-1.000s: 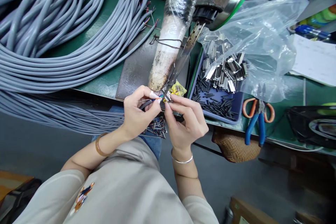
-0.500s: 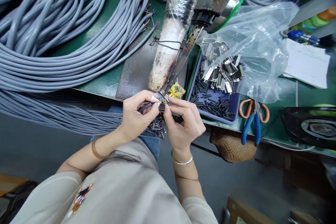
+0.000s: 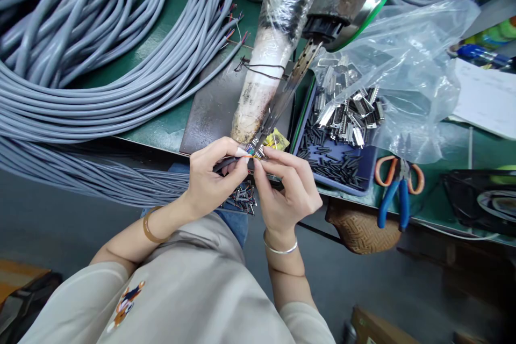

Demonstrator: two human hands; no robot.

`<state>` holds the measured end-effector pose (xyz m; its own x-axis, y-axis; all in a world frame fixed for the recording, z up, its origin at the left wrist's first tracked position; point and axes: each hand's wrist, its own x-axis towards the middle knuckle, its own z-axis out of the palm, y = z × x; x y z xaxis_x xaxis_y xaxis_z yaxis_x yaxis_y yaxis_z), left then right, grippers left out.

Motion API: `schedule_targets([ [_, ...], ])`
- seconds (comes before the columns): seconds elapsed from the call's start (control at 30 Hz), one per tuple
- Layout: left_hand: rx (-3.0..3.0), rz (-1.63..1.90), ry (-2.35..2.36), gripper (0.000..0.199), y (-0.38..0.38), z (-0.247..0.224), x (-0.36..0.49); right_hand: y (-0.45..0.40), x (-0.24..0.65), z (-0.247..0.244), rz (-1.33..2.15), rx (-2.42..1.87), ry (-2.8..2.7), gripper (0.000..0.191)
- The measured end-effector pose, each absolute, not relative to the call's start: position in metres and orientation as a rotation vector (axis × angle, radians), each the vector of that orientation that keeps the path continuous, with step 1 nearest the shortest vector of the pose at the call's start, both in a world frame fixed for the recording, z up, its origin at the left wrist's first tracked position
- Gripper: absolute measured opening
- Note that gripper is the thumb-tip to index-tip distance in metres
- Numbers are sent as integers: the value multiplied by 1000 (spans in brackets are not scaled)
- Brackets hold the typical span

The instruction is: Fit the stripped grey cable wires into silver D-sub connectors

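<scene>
At green bench (image 3: 161,130), mid-frame, pinches wires (image 3: 249,156) with left hand (image 3: 212,178), holds right hand (image 3: 289,183) at connector (image 3: 258,151), cannot tell if pinching

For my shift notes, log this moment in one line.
left hand: pinching colored wires | right hand: fingers at multi-pin connector | soldering iron: tip near connector

We see a green tabletop (image 3: 433,196) with a pale sheen of light on it, its front edge running across the room above a smooth grey floor (image 3: 342,279). Below that edge we find a brown, woven-patterned seat-like piece (image 3: 363,228), and cardboard boxes (image 3: 381,328) stand at the lower right, where the floor darkens into deep shadow.
</scene>
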<state>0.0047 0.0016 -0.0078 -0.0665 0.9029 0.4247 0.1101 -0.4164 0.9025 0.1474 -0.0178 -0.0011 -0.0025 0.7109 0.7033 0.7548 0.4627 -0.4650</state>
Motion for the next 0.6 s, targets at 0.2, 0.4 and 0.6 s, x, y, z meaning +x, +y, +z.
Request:
schedule_targets([
  [0.2,1546,1399,1165,7,-3,-7,3,-25,152,-10,-118,-1239,-1804,16],
  [0.4,1243,1263,1001,7,-4,-5,-3,-25,157,-6,-66,-1259,-1758,18],
  [0.6,998,1139,745,5,-4,-8,-14,-32,158,-5,119,-1255,-1646,16],
])
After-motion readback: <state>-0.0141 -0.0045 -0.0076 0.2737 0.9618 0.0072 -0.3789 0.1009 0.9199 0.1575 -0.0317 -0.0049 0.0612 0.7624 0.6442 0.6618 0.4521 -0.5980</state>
